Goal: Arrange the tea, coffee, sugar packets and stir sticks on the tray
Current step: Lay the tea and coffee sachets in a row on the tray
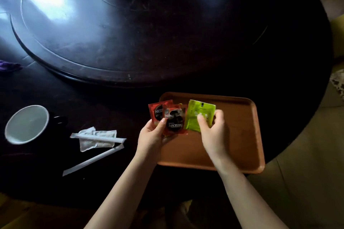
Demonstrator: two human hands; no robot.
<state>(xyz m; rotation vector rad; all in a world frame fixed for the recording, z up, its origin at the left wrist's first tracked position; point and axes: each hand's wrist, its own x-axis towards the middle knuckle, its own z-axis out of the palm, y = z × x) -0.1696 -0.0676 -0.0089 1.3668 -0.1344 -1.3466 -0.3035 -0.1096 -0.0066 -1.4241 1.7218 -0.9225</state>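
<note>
- Two bare forearms reach up from the bottom edge toward a brown tray (247, 147) that sits near the tabletop's (111, 98) near edge.
- The left hand (152, 135) holds two red Nescafé coffee sachets (174, 122), fanned and overlapping, over the tray's left edge; its thumb lies across the front sachet's lower left and the other fingers are hidden behind them.
- The right hand (212, 132) pinches a lime-green tea sachet (197, 113) just beside the red ones; the thumb presses its face and the fingers close round its right edge. The sachet is tilted, its top corner toward the tray's far side.
- The sachets look glossy and slightly crumpled; the tray is smooth, rectangular, with rounded corners and a raised rim, and its floor is bare.
- Left of the tray, on the tabletop, lie two long stir sticks in white paper wrappers (93, 158), one slanting toward the near edge, the other resting across crumpled white sugar packets (89, 139).
- Further left stands a dark mug (28, 124) with a white inside, its handle toward the right.
- The tabletop is dark, round and polished; a raised round turntable (130, 42) fills its middle and catches a bright patch of light at upper left.
- A purple scrap (9, 66) shows at the far left edge, and olive-toned upholstery (307, 173) lies beyond the tabletop on the right.
</note>
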